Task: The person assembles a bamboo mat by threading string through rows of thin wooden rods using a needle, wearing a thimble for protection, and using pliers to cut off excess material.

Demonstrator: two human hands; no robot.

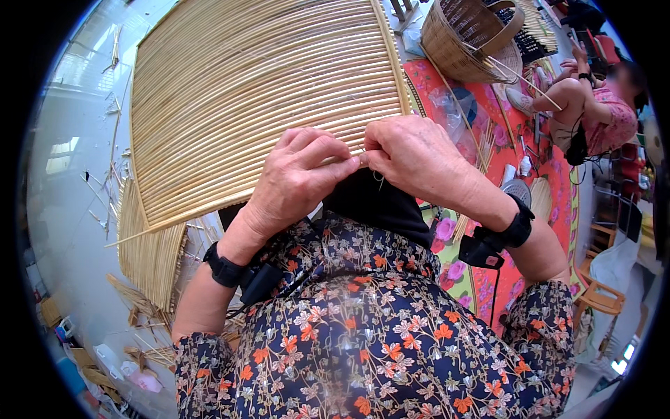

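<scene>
A large mat of pale reed stalks (258, 91) lies across my lap, its near edge at my fingers. My left hand (300, 167) is closed in a pinch at that edge, thumb and forefinger meeting near the last stalk. Close against it, my right hand (412, 150) also pinches, fingers curled. A thin pale thread (379, 179) loops below the right fingertips. What exactly lies between the left fingertips is hidden. The lowest stalk (129, 239) sticks out past the mat's left corner.
At upper right, a wicker basket (447, 45) stands on a red floral cloth (513, 209). Another person (600, 112) sits beyond it. A smaller bundle of stalks (150, 258) lies on the floor at left, among scattered reed scraps. A wooden stool (601, 297) is at far right.
</scene>
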